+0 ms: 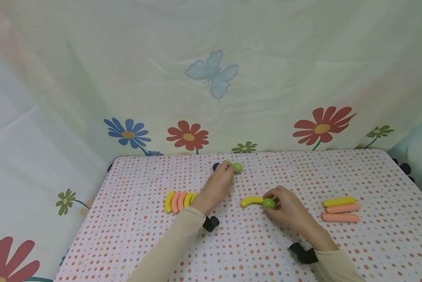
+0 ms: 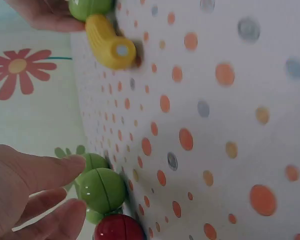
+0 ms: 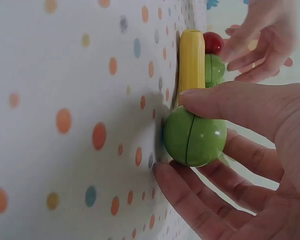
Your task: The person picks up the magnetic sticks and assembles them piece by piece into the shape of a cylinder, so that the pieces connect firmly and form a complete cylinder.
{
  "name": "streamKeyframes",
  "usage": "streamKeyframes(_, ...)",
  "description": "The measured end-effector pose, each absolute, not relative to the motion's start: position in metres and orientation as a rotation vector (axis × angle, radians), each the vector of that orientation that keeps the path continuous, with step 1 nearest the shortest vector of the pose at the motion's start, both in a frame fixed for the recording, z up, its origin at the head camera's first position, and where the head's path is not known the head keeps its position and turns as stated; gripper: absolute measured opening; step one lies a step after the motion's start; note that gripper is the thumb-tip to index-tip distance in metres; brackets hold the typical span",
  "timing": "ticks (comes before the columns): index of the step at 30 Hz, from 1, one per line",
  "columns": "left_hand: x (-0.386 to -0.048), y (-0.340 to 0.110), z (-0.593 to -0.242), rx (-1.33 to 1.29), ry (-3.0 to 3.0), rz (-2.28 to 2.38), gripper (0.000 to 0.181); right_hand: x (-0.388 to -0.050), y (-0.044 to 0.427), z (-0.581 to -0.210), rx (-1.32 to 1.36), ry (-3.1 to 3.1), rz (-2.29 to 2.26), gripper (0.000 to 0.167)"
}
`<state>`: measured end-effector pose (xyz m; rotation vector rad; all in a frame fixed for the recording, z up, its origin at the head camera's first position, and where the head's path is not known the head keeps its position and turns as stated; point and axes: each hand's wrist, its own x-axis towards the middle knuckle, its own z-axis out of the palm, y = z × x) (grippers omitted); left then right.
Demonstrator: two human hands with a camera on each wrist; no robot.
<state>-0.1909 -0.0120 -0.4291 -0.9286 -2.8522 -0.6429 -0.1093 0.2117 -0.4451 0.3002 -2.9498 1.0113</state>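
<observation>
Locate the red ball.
In the left wrist view, the red ball sits at the bottom edge, left of centre, beside a green ball near the left hand.

On my feed I'm seeing green on the seamed ball [image 3: 195, 137], yellow on the curved piece [image 1: 251, 201], and glossy red on another ball [image 2: 119, 228]. The straight sticks [image 1: 341, 217] are showing yellow and salmon pink. Orange, grey-blue and mustard dots [image 2: 262, 200] are covering the white tablecloth [image 1: 133, 235]; red, blue and green flowers [image 1: 188, 137] are patterning the pale backdrop [image 1: 267, 31].
</observation>
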Motion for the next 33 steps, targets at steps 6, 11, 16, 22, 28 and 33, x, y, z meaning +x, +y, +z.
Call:
streamKeyframes(6, -0.198, -0.009, -0.431, -0.827, -2.995, -0.53, 0.029, -0.106, 0.211, -0.447, 0.279, -2.964, 1.017, 0.03)
streamKeyframes(11, -0.197, -0.01, -0.433, -0.813, -3.012, -0.477, 0.03, -0.105, 0.211, -0.447, 0.236, -2.974, 1.008, 0.029)
streamKeyframes(16, -0.195, -0.006, -0.436, -0.858, -3.013, -0.249, 0.03, -0.106, 0.211, -0.447, 0.226, -2.972, 1.005, 0.029)
streamKeyframes(22, -0.187, -0.008, -0.437, -0.871, -3.02, -0.285, 0.026, -0.109, 0.21, -0.449, 0.237, -2.954, 1.0, 0.028)
streamKeyframes(28, -0.172, -0.018, -0.432, -0.933, -3.044, -0.474, 0.026, -0.113, 0.208, -0.449, 0.215, -2.948, 0.998, 0.027)
streamKeyframes(33, -0.156, -0.026, -0.428, -0.945, -3.088, -0.463, 0.023, -0.115, 0.205, -0.447, 0.181, -2.955, 1.011, 0.028)
